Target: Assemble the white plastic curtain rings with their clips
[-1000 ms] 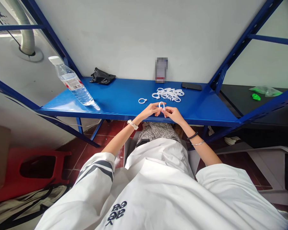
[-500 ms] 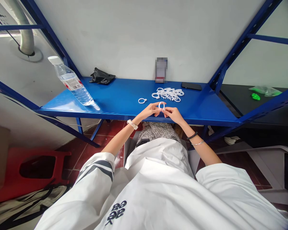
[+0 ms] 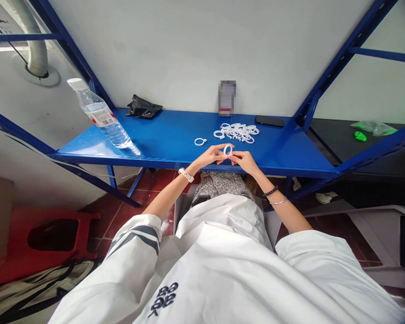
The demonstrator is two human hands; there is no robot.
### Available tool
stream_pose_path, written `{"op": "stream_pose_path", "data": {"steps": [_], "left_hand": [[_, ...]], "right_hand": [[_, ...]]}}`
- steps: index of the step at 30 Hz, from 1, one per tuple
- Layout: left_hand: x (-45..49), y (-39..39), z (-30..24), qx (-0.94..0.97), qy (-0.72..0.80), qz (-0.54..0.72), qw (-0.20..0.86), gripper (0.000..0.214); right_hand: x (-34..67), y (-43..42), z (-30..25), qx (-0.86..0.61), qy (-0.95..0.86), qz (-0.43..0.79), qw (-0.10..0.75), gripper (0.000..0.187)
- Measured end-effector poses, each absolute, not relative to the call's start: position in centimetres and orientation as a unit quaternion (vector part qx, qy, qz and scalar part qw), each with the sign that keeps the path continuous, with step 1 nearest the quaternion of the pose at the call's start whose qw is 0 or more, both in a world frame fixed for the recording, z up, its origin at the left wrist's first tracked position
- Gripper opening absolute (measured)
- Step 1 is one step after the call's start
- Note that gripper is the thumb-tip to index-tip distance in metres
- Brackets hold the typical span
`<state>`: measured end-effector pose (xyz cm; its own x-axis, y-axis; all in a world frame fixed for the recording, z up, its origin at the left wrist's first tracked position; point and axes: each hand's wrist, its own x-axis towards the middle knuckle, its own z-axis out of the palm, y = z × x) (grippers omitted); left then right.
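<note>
Above the front edge of the blue table (image 3: 168, 135), both hands pinch one white plastic ring (image 3: 226, 149). My left hand (image 3: 210, 155) grips its left side, with the thumb low and the forefinger stretched out behind it. Thumb and fingertips of my right hand (image 3: 243, 160) close on the ring's lower right part. What the fingertips cover there cannot be made out. A single white ring (image 3: 200, 141) with a small tab lies beyond my left hand. Just past my right hand sits a heap of similar white rings (image 3: 239, 132).
A water bottle (image 3: 103, 118) stands on the left of the table. Behind it lies a crumpled black plastic bag (image 3: 143, 107). A blurred upright object (image 3: 227, 99) leans at the wall, and a dark phone (image 3: 269, 121) lies right of it. Blue posts frame both sides.
The ring between my fingers has turned slightly and tilted a little to the right. Both hands keep almost the same place, and the rings on the table lie as before.
</note>
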<state>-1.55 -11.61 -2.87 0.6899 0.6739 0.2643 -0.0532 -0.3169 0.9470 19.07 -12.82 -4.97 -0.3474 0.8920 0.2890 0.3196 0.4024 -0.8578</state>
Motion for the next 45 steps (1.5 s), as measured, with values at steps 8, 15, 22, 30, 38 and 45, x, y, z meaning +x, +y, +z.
{"op": "stream_pose_path", "data": {"steps": [8, 15, 22, 30, 38, 45], "left_hand": [[-1.5, -11.9, -2.5, 0.743, 0.219, 0.334, 0.538, 0.063], [-1.1, -11.7, -2.9, 0.722, 0.248, 0.363, 0.535, 0.061], [-0.7, -11.5, -3.1, 0.703, 0.259, 0.406, 0.524, 0.057], [-0.5, -11.5, -3.0, 0.700, 0.272, 0.432, 0.499, 0.056], [-0.5, -11.3, -3.4, 0.685, 0.294, 0.455, 0.487, 0.056], [-0.5, -11.5, -3.2, 0.685, 0.305, 0.459, 0.477, 0.057]], "right_hand": [[19.1, -12.9, -4.8, -0.408, -0.747, 0.356, 0.386, 0.050], [18.9, -13.1, -4.5, -0.399, -0.757, 0.360, 0.372, 0.056], [18.9, -13.1, -4.1, -0.371, -0.748, 0.417, 0.361, 0.056], [19.3, -12.9, -3.7, -0.359, -0.729, 0.464, 0.353, 0.059], [19.3, -12.4, -4.4, -0.359, -0.704, 0.482, 0.378, 0.062], [18.9, -12.9, -4.1, -0.375, -0.713, 0.456, 0.378, 0.058]]}}
